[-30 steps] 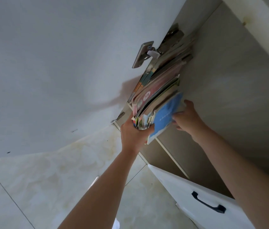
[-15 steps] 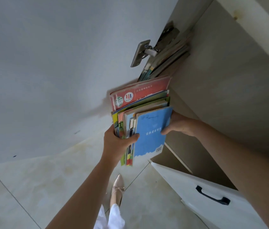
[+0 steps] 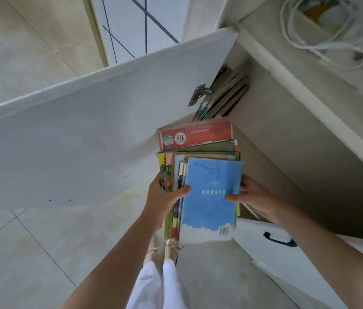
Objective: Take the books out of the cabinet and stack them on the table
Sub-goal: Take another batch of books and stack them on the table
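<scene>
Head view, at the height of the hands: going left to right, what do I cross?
Open cabinet door → left hand gripping the stack's left edge → blue book on top of the stack → right hand gripping its right edge → cabinet's inner wall.

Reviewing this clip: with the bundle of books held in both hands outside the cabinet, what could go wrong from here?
1. The stack of books is uneven, with covers fanned out; the left hand and right hand grip only its sides, so a thin book might slip out.
2. The open cabinet door is close on the left; turning might knock the stack against it.
</scene>
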Demonstrator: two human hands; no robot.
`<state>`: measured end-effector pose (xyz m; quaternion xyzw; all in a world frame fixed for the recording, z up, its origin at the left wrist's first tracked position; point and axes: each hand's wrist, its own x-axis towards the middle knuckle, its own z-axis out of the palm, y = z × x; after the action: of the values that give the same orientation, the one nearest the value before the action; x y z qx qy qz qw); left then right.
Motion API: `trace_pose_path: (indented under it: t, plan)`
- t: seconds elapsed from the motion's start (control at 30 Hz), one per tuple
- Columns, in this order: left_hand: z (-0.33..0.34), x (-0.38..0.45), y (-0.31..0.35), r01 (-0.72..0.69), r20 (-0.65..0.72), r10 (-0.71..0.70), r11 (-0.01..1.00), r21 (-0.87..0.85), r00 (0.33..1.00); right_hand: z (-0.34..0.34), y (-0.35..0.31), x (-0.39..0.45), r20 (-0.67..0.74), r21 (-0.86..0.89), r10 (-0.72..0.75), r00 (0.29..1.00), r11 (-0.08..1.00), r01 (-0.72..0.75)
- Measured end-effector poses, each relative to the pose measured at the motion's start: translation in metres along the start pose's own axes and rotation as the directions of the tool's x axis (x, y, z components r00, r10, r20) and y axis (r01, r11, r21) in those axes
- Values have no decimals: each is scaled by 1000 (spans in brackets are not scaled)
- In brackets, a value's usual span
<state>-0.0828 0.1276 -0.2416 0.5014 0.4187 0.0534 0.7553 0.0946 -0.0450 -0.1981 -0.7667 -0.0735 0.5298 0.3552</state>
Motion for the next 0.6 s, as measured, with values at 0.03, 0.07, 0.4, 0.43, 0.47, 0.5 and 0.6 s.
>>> trace_pose_path:
  t: [0.03, 0.07, 0.4, 0.43, 0.47, 0.5, 0.6]
  plan:
    - [-2, -9, 4, 14, 13, -14, 1000, -20, 1000, 4, -1, -11, -23, 9, 1, 1000, 1000, 0]
    - [-3, -16, 6, 29, 30, -28, 999, -42, 999, 7, -3, -20, -40, 9, -4, 999, 1000, 5]
    - [-11, -109, 29, 95, 74, -76, 951, -294, 994, 47, -24, -120, -156, 9, -197, 968, 979, 201]
    - [-11, -118, 30, 78, 73, -59, 949, -306, 996, 49, -23, -127, -159, -4, -205, 966, 978, 207]
    - [-11, -127, 31, 54, 62, -37, 950, -309, 997, 52, -23, -133, -161, -16, -213, 964, 977, 213]
    - [-11, -135, 31, 39, 43, -27, 951, -306, 999, 54, -21, -138, -165, -25, -222, 961, 975, 221]
    - [-7, -166, 30, 45, -115, -83, 953, -301, 990, 60, -15, -155, -160, -48, -257, 953, 966, 252]
